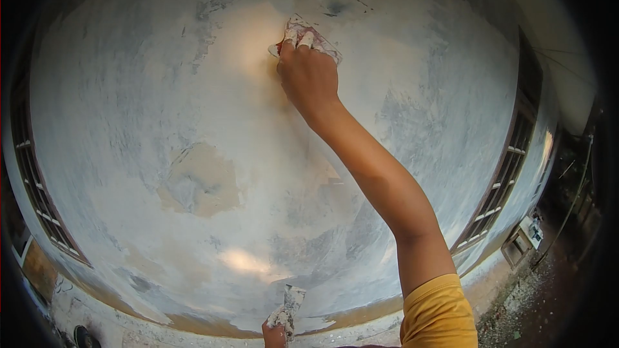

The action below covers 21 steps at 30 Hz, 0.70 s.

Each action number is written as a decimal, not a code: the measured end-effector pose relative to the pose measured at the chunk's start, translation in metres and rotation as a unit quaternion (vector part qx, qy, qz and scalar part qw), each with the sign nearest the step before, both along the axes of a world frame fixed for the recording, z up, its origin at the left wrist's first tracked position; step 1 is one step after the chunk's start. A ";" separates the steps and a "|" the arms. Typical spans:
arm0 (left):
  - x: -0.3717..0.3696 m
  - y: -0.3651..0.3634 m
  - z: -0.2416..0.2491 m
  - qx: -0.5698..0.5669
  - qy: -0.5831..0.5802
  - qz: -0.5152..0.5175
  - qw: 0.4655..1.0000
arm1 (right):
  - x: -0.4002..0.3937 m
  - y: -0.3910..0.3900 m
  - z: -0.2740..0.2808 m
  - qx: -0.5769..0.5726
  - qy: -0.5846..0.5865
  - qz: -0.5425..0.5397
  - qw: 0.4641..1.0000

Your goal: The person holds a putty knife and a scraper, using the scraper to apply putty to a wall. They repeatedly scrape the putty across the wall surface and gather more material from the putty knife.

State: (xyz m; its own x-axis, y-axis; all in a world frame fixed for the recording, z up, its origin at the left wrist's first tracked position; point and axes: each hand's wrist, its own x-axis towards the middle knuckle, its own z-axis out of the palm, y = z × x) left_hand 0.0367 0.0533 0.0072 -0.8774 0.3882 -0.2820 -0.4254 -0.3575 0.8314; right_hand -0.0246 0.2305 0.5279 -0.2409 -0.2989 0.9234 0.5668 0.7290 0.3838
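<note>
My right hand [309, 67] reaches high on the wall [258, 122], its fingers closed on a flat reddish putty scraper [322, 47] smeared with white. The scraper lies against the wall surface, and two of my fingers are coated with white putty. At the bottom of the view, my left hand [275, 335] is partly visible, closed around a putty knife [293, 303]. That knife points upward, its blade caked with white putty. Grey-white patches cover the wall, with a rough beige patch [201, 180] at lower left. The left hand's lower part is cut off.
Barred windows stand at the left [45, 200] and right [506, 180] of the wall. A pale ledge [187, 338] runs along its foot. A small wooden frame [516, 247] leans at lower right, near rubble-strewn ground [525, 303].
</note>
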 end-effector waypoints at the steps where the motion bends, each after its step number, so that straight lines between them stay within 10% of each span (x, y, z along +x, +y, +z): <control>1: 0.006 0.000 -0.001 -0.002 -0.009 0.003 1.000 | -0.009 -0.006 -0.012 0.009 -0.008 0.004 1.000; 8: 0.013 -0.008 -0.002 0.072 0.049 -0.159 0.983 | 0.024 -0.037 -0.036 0.010 -0.047 0.084 0.995; 15: 0.006 -0.007 -0.004 0.075 0.024 -0.132 0.988 | 0.083 0.057 0.077 0.017 0.138 0.017 0.990; 21: 0.009 -0.002 -0.003 0.042 -0.033 -0.048 0.997 | 0.041 0.039 0.034 -0.019 0.096 0.005 0.995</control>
State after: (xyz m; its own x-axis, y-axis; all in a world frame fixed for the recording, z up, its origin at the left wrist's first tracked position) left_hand 0.0459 0.0509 0.0041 -0.8155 0.4947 -0.3005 -0.5140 -0.3802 0.7689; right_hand 0.0163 0.2698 0.5624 -0.0558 -0.2648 0.9627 0.6197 0.7468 0.2413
